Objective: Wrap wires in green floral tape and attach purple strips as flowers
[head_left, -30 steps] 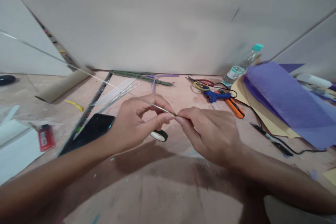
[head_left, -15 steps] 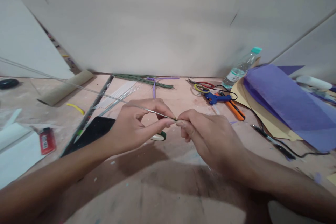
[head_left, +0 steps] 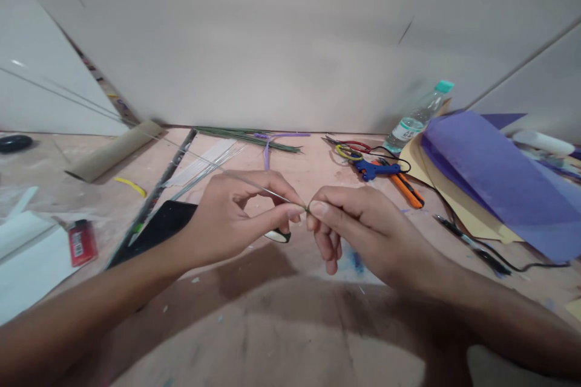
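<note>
Long thin wires (head_left: 181, 150) slant from the upper left down to the middle, where my left hand (head_left: 242, 208) pinches their end between thumb and fingers. Close beside it, my right hand (head_left: 363, 224) pinches the same tip, with a small dark green bit showing between the two hands. Its lower fingers hang loosely curled. A roll of green tape (head_left: 278, 235) is partly hidden below my left hand's fingertips. Behind the hands lie green stems (head_left: 240, 134) and a purple strip (head_left: 267, 154).
At left are a cardboard tube (head_left: 113, 151), a red lighter (head_left: 82, 242) and a black flat object (head_left: 163, 227). Scissors (head_left: 349, 150), a blue glue gun (head_left: 374, 169), an orange cutter (head_left: 408, 189), a bottle (head_left: 415, 121) and purple sheets (head_left: 503, 175) are at right.
The wires' far ends have swung upward at the left. My right hand's thumb has shifted at the tip and its lower fingers have dropped. The tape roll has moved slightly right and turned.
</note>
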Action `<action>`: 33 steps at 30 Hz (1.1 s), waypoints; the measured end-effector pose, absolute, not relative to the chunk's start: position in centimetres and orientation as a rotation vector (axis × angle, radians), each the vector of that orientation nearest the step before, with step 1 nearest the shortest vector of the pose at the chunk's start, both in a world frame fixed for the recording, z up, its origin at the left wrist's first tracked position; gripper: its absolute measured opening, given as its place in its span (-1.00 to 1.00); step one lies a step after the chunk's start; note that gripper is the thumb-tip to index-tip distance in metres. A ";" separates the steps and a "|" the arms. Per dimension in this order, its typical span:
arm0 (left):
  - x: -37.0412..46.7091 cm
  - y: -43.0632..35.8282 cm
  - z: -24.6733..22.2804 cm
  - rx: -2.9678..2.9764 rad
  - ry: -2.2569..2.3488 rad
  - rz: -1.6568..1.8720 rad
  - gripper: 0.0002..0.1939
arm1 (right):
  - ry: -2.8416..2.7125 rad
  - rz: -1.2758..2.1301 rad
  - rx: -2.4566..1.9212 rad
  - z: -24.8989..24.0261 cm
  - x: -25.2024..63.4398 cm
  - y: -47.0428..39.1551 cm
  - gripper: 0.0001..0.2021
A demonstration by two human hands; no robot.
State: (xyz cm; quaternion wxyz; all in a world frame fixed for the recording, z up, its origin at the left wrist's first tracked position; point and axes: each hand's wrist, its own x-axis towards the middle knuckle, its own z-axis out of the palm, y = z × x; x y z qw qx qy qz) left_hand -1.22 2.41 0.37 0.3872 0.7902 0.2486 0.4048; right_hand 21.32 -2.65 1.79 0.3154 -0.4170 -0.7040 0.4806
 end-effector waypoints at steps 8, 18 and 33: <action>-0.3 1.6 1.3 1.749 0.872 1.184 -0.86 | -2.141 -0.043 -1.004 1.2 21.6 -2.6 -0.83; 0.2 0.6 1.3 1.624 0.800 1.071 -0.89 | -2.225 -0.479 -0.845 0.9 21.3 -2.4 -0.85; -0.3 0.8 2.0 1.762 0.645 1.076 -0.82 | -2.176 0.013 -0.955 1.4 21.0 -3.7 -0.81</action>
